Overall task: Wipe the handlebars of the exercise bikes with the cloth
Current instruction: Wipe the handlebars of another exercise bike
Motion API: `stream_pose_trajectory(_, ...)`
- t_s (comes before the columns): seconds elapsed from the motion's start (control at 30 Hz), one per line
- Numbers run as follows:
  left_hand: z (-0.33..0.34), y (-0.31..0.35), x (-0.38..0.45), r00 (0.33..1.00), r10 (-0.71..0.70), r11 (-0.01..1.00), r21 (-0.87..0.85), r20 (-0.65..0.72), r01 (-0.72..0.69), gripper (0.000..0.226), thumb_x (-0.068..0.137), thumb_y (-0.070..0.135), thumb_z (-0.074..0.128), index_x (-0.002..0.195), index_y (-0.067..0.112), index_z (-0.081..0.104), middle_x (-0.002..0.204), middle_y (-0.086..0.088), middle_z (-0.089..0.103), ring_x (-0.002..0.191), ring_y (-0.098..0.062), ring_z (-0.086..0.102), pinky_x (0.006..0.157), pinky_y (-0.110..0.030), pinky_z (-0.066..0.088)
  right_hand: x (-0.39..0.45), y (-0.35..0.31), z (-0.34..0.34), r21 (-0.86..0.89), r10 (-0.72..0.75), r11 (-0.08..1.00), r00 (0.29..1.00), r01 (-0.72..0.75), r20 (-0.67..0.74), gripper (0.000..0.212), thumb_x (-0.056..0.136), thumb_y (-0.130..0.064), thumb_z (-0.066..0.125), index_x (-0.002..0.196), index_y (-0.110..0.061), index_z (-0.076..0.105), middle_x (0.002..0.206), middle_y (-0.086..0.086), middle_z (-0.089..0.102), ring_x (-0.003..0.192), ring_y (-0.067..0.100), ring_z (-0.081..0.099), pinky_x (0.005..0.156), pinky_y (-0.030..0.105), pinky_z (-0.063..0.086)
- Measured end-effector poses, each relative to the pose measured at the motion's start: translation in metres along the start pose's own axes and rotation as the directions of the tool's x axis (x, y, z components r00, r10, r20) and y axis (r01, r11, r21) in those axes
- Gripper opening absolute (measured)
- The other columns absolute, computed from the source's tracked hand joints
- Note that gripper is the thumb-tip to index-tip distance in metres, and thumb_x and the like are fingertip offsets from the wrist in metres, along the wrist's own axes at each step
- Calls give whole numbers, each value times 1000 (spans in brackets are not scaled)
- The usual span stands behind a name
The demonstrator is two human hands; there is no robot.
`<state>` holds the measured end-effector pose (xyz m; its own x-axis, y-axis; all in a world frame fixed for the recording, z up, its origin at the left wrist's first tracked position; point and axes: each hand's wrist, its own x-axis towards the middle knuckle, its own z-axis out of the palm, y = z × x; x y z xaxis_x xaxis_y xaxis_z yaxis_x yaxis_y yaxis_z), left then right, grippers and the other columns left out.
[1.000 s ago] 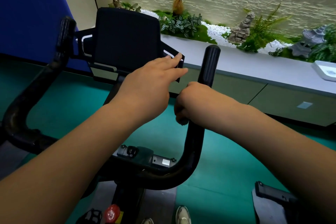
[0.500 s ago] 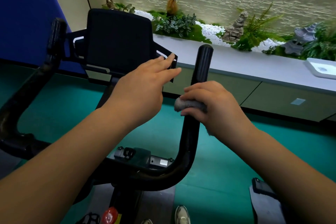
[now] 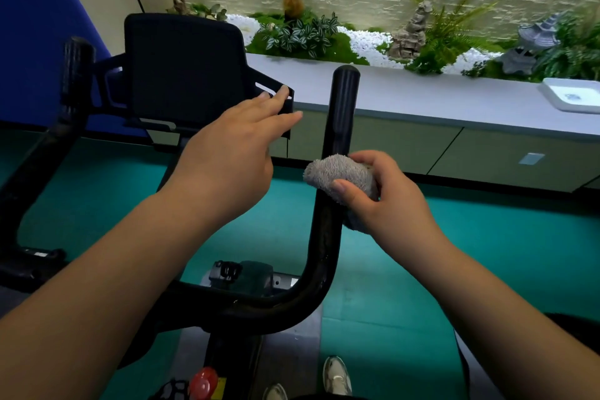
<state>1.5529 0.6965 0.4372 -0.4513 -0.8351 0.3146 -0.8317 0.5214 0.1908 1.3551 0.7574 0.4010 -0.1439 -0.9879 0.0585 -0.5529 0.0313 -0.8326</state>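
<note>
Black tubing forms the left handlebar (image 3: pixel 69 97), which we see rising at the left edge, its ribbed tip uppermost. Beside it stands the dark console screen (image 3: pixel 185 71), upright between the two bars. Our left hand (image 3: pixel 233 153) reaches toward the bracket (image 3: pixel 279 101) at the console's right side; its grip is wide, the fingers straight, their tips at the bracket's edge and curled round nothing. Further right, the right handlebar (image 3: pixel 341 101) curves up from the stem to a rounded tip. The grey cloth (image 3: pixel 341 175), bunched and fluffy, lies against the middle of this bar's upright part, below the tip. Our right hand (image 3: pixel 389 198) holds it there: the thumb presses the near face of the cloth, and the fingers curl over its far side. Whether the fingers close fully round the bar we cannot tell. Below, a red knob (image 3: pixel 204 383) sits on the frame, and a shoe (image 3: pixel 337 375) stands on the green floor (image 3: pixel 487 253). Behind the bike, a pale worktop (image 3: pixel 438 101) runs to the right, bearing a white tray (image 3: pixel 573 94), with plants (image 3: pixel 298 32) and stone ornaments (image 3: pixel 412 29) behind it.
</note>
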Motion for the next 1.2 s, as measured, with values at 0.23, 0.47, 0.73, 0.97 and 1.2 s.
stream_pose_trajectory(0.23,-1,3,0,1000,-7,1000,19,-10,7,61,91,2,46,143,31,38,155,11,23,143,-10,22,108,-28,28,0,8,-6,46,55,998,996,-52,-68,32,74,-47,74,91,-30,52,81,-9,61,69,11,58,61,31,50)
stream_pose_trajectory(0.47,-2,5,1,1000,-13,999,32,-12,13,59,91,3,46,143,31,39,155,11,24,142,-10,23,107,-24,24,11,5,-5,-215,-219,962,945,169,-241,43,71,-46,76,91,-24,45,91,-4,44,77,-5,41,66,8,35)
stream_pose_trajectory(0.73,-2,6,1,1000,-12,999,40,-8,13,59,91,4,47,143,31,40,155,11,23,142,-11,23,108,-26,25,-3,15,5,-152,-374,922,920,356,-112,36,76,-17,77,108,-12,61,101,-1,47,88,0,44,81,4,33)
stream_pose_trajectory(0.97,-2,7,1,1000,-23,999,39,-3,23,58,91,4,47,142,30,40,155,10,24,142,-12,24,108,-29,28,-3,15,-1,-197,-485,857,875,475,0,47,85,-21,66,131,-27,58,115,-1,44,101,14,48,90,26,43)
stream_pose_trajectory(1.2,-3,9,3,1000,-25,999,47,-2,25,57,91,4,47,142,28,42,155,8,26,142,-13,25,109,-31,29,11,10,-6,-451,-515,695,825,560,232,43,91,-46,42,134,-45,49,118,0,47,100,21,44,80,45,45)
